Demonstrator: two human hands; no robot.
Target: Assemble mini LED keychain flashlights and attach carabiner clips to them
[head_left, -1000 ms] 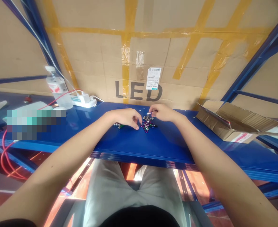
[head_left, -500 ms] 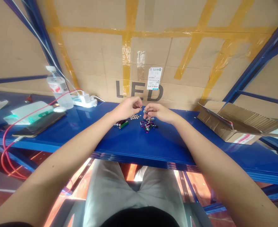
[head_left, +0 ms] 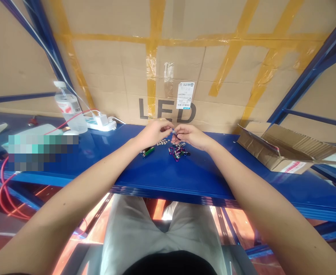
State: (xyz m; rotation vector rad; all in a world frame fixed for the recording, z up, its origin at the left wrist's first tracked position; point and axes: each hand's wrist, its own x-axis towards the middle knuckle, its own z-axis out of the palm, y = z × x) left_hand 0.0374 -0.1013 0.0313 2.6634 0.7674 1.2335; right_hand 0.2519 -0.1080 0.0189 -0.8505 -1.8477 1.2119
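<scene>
My left hand (head_left: 155, 131) is closed in a pinch, its fingertips at the end of a small silvery cylinder (head_left: 174, 131). Whatever lies between those fingertips is too small to make out. Fingers of my right hand (head_left: 191, 136) wrap round the cylinder, hiding most of it. Below the hands, a tangle of coloured carabiners (head_left: 178, 152), purple and green among them, lies on the blue table (head_left: 168, 173). Several small silvery pieces (head_left: 162, 142) are spread beside my left hand. Near its wrist lie small metallic tubes, one of them a green tube (head_left: 148, 152).
An open cardboard box (head_left: 279, 151) stands at the right. On the left are a water bottle (head_left: 70, 110), a white power strip (head_left: 100, 122) and a red cable (head_left: 2, 191). A large taped cardboard panel (head_left: 113, 72) closes off the back.
My hands have come together. The left fingertips now meet the end of the cylinder in my right hand, where a gap showed before. The cylinder has tilted.
</scene>
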